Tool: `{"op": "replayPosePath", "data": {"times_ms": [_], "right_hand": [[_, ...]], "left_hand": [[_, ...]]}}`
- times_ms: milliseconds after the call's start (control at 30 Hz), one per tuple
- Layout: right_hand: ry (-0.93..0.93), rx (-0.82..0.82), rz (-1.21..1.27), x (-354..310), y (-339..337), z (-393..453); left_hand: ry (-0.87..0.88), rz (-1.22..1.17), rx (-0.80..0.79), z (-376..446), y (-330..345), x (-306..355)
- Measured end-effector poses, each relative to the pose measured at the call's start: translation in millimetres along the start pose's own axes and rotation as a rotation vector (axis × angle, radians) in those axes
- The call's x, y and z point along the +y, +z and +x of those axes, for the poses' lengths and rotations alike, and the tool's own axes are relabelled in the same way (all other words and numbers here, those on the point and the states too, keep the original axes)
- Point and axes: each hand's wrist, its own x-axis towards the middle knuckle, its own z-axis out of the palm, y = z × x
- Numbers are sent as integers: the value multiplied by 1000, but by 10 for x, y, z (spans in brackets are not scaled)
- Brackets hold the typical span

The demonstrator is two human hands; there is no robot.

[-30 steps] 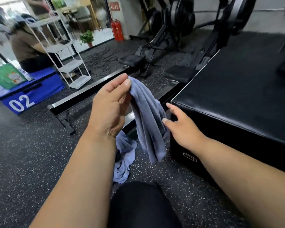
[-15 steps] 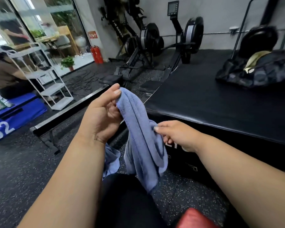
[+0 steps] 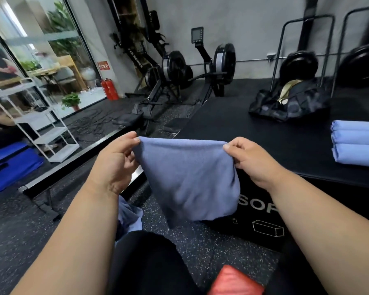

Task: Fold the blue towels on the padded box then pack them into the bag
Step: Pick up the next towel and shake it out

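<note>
A blue towel (image 3: 188,179) hangs spread in the air in front of the black padded box (image 3: 275,141). My left hand (image 3: 115,162) pinches its upper left corner, and my right hand (image 3: 249,160) pinches its upper right corner. Three folded blue towels (image 3: 358,145) lie stacked on the box at the right edge. A dark bag (image 3: 285,107) sits open at the far side of the box top. More blue cloth (image 3: 129,218) lies on the floor beside my left forearm.
Rowing machines (image 3: 179,81) stand beyond the box on the speckled rubber floor. A low black bench (image 3: 79,165) runs along the left. A white shelf rack (image 3: 36,122) and a blue box (image 3: 11,167) are further left. A red object (image 3: 234,282) lies near my knee.
The towel hung bunched from my left hand; my right hand took its edge and both hands pulled it out wide. The view swung right, showing the bag and folded towels.
</note>
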Motion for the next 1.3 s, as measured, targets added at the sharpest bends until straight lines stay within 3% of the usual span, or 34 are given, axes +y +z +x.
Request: {"op": "replayPosePath", "data": {"times_ms": [233,400,533,667,1000,1133,1300], "right_hand": [[-16,23,-56,-100,-226,-95],[56,27,60,-100,-291,-70],[142,-98,160,-78,-294,-101],[186,-166,46,-10,-129,-169],[-9,-254,-13,-47,484,-319],[-65,-191,-64,5,618,-326],[-106,66,-160,71,562,-260]], "left_hand": [[-32,29,-33,-21,144,-57],[-33,21,-34,-11,223,-119],[-38,-29,-47,-22,302,-162],[-58,-37,-86,-99,475,-184],[-3,-7,-141,-181,838,-132],[50,15,-166,-210,863,-122],[90,31,-211,-259,881,-149]]}}
